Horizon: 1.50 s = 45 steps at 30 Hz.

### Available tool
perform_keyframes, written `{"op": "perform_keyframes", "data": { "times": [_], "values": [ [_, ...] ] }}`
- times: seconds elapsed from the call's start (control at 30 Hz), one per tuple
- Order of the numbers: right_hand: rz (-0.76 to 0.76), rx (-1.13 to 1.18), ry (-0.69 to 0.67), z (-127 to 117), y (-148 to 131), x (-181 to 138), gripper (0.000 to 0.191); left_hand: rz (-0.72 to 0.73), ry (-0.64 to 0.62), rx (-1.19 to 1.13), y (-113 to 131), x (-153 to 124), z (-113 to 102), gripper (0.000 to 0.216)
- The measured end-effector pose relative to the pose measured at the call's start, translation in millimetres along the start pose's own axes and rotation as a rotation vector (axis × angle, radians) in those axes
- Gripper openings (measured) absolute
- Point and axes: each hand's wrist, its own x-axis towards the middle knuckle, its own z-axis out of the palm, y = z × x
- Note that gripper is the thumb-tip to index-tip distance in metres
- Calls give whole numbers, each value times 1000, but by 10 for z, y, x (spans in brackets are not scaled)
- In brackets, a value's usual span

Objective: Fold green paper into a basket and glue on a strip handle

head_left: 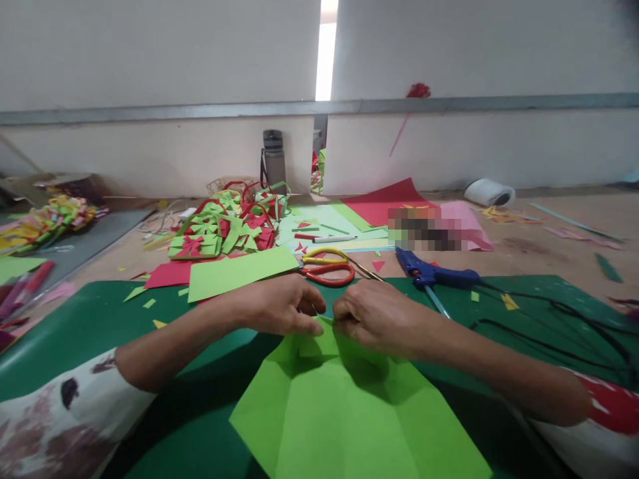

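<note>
A light green paper sheet (344, 412) with fold creases lies on the dark green mat (100, 319) in front of me. My left hand (279, 306) and my right hand (374, 313) meet at the sheet's far corner. Both hands have their fingers closed, pinching the paper's top edge where it is folded. Red-and-yellow scissors (327, 266) lie just beyond the hands. A blue glue gun (434, 273) lies to the right of the scissors, its black cord (549, 319) trailing across the mat.
A pile of green and red paper baskets (224, 226) sits at the back left beside a green strip (239, 273) and red sheet (167, 274). Red, pink and green sheets (389, 203), a grey bottle (274, 159) and a white roll (489, 193) lie farther back.
</note>
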Motion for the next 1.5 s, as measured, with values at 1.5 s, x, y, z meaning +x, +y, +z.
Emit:
{"op": "perform_keyframes", "data": {
  "times": [1.5],
  "values": [
    [-148, 220, 111, 88, 93, -52, 17, 163, -99, 89, 13, -73, -47, 44]
  ]
}}
